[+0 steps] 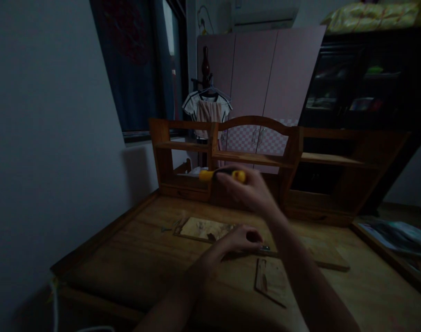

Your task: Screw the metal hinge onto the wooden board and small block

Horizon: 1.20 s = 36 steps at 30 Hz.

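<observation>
My right hand [246, 186] is raised above the bed board, closed around a tool with yellow ends and a black middle [206, 175]. Its exact kind is blurred and partly hidden by my fingers. Lower down, my left hand [243, 239] rests by a long wooden board [329, 257], thumb and fingers curled into a pinch. At those fingertips sits a small shiny metal piece [264, 248], its shape too small to make out. A smaller wooden panel [274, 276] lies nearer to me, below the long board.
Small metal bits [166, 229] lie left of the long board on the flat wooden surface [127, 258]. A wooden shelf headboard [255, 159] rises at the back. A wall [68, 138] bounds the left; plastic-wrapped items [397, 235] lie at right.
</observation>
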Available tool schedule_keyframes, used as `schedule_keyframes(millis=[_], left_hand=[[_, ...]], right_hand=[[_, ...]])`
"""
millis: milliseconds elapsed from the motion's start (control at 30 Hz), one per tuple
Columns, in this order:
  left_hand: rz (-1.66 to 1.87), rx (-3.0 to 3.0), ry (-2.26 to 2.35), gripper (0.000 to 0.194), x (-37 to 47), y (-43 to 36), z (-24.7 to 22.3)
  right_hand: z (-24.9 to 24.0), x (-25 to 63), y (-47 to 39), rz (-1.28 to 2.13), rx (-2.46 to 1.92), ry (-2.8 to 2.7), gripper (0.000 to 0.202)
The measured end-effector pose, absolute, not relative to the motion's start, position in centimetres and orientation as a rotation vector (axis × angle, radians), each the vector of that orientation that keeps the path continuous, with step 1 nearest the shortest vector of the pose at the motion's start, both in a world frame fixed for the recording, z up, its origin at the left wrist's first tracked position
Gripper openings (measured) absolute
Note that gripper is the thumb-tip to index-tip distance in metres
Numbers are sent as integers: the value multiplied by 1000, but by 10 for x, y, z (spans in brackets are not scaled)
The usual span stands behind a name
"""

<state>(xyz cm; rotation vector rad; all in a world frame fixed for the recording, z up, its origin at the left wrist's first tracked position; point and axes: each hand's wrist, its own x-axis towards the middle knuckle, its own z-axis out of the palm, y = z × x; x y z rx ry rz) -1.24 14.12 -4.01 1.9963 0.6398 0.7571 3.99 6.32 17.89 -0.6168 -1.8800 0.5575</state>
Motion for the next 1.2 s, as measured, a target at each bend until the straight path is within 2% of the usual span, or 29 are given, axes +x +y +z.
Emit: schedule_keyframes(millis=[133, 233, 333, 567, 867, 1200], left_hand=[[766, 1952, 650, 37, -13, 142, -42], [753, 1923, 665, 41, -13, 141, -40], [732, 1897, 672, 44, -13, 139, -36], [712, 1872, 729, 44, -13, 132, -25], [726, 1996, 779, 35, -12, 132, -23], [732, 2062, 838, 34, -14, 132, -23]], right_hand=[[216, 130, 53, 316, -850, -1576, 42], [209, 182, 54, 167, -1083, -1570, 44], [195, 211, 64, 251, -1252, -1789, 45], [184, 206, 78, 404, -1300, -2246, 51], [181, 202, 85, 302, -1349, -2294, 52], [178, 193, 88, 238, -1342, -2324, 50]])
